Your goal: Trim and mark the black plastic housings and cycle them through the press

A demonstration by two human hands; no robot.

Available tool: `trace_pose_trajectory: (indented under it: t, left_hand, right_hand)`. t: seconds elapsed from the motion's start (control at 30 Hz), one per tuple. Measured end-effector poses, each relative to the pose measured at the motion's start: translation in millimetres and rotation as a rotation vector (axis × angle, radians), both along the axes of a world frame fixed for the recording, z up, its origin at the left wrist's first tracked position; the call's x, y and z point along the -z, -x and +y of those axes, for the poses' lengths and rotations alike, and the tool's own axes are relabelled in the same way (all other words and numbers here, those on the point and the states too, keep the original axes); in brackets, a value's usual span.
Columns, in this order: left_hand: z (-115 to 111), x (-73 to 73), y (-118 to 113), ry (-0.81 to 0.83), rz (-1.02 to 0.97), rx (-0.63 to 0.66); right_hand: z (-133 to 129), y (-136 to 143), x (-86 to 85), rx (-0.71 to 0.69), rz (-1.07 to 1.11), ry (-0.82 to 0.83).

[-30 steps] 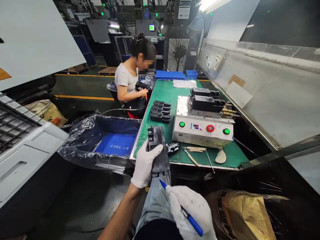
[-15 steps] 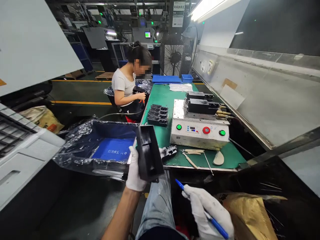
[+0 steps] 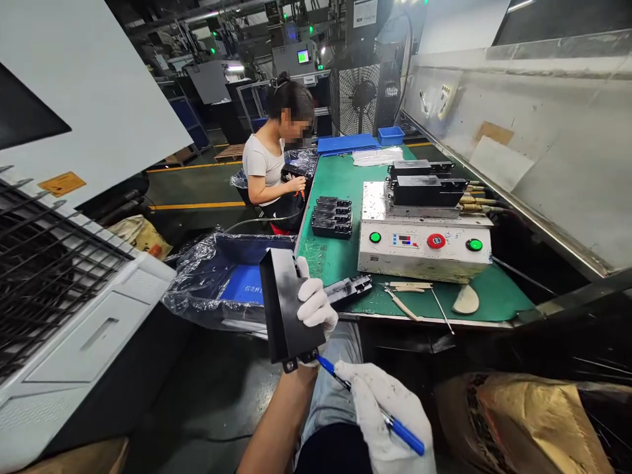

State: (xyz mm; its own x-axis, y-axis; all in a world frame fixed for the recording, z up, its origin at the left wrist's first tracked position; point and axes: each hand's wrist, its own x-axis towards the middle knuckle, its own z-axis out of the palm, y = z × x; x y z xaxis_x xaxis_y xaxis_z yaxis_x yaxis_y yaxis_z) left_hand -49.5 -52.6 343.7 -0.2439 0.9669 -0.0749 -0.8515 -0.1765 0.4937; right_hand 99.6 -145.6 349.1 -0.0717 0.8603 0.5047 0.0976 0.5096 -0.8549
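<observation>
My left hand [image 3: 315, 306], in a white glove, is closed around a black plastic housing [image 3: 295, 309], a long box-like part with small lugs at its near end. Its fingers wrap over the right side of the part. A blue marker pen [image 3: 402, 431] is pinched in my right hand [image 3: 388, 408], also gloved in white. The pen's blue end is at the lug on the housing's near right corner; whether it touches I cannot tell. Behind my left hand, another black part [image 3: 348, 289] lies at the edge of the green table [image 3: 336, 253].
A white control box [image 3: 424, 253] with green and red buttons bears black housings. Several more housings [image 3: 332, 217] sit left of it. Hand tools [image 3: 402, 304] lie near the front edge. A plastic-lined bin [image 3: 197, 299] stands left. A co-worker [image 3: 269, 161] sits beyond it.
My left hand has turned the housing over, so its outer wall shows instead of the hollow. The pen in my right hand has come up to the housing's near corner. The view has shifted.
</observation>
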Motion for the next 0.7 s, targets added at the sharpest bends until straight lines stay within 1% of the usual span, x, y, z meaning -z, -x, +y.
trace_pose_trajectory:
  t: [0.03,0.1,0.23,0.3,0.37,0.47,0.53,0.57,0.63,0.67,0.7]
  left_hand:
    - [0.2,-1.1,0.5,-0.015,-0.013,0.008]
    - [-0.5,-4.2,1.2,-0.042,-0.033,0.010]
    - [-6.4,-10.8,0.8,-0.028,-0.020,-0.048]
    - [-9.4,-11.7,0.4,-0.006,0.031,-0.044]
    - [-11.4,-10.2,0.5,-0.001,0.054,-0.013]
    - [-12.9,-5.3,2.1,0.010,-0.003,0.033]
    - [-13.8,-1.5,4.4,0.039,-0.033,0.035]
    - [-14.6,0.5,6.0,0.052,-0.039,0.029]
    - [-17.3,5.9,9.4,0.059,-0.048,0.031]
    - [-19.2,9.8,10.9,0.054,-0.051,0.057]
    - [-21.5,14.8,12.0,0.048,-0.040,0.111]
  right_hand:
    - [-0.8,-1.9,0.4,-0.016,-0.008,0.004]
    - [-4.0,-3.7,-0.5,-0.005,-0.021,0.021]
    - [-8.7,1.5,-9.0,0.039,0.013,-0.008]
    - [-7.6,5.5,-14.0,-0.010,0.016,-0.053]
    - [-5.4,8.3,-17.2,-0.065,-0.010,-0.089]
    - [-6.4,9.8,-17.6,-0.126,-0.054,-0.108]
    - [-11.1,9.5,-16.8,-0.146,-0.056,-0.101]
    - [-13.7,9.0,-16.8,-0.136,-0.045,-0.080]
    - [-16.6,6.1,-19.0,-0.064,0.003,-0.027]
    - [-15.5,3.5,-21.4,-0.011,0.033,0.002]
    - [-12.2,0.0,-24.7,0.040,0.065,0.022]
